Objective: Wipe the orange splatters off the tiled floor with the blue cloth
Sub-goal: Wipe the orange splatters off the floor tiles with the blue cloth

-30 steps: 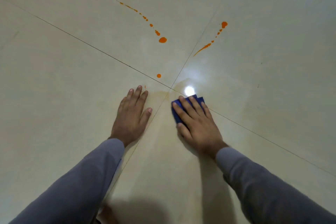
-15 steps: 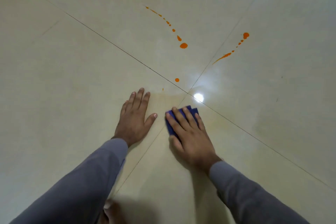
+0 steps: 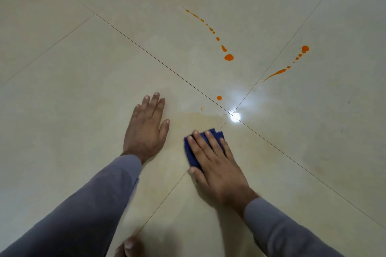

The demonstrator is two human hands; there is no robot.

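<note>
My right hand (image 3: 215,162) lies flat on a folded blue cloth (image 3: 217,134), pressing it to the cream tiled floor just below where the grout lines cross. My left hand (image 3: 146,129) rests palm down on the tile to the left, fingers spread, holding nothing. A pale smeared wet patch (image 3: 198,118) lies just above the cloth. Beyond it sit a small orange drop (image 3: 219,97), a trail of orange splatters ending in a big drop (image 3: 229,57), and another orange streak (image 3: 277,72) with a round blob (image 3: 305,49) on the right tile.
Grout lines cross near a bright light reflection (image 3: 236,116) on the glossy floor. Part of my foot (image 3: 129,246) shows at the bottom edge. Grey sleeves cover both forearms.
My right hand has slid the cloth back towards me and slightly left across the tile joint. The view has shifted so the splatters sit further right. My left hand stays planted.
</note>
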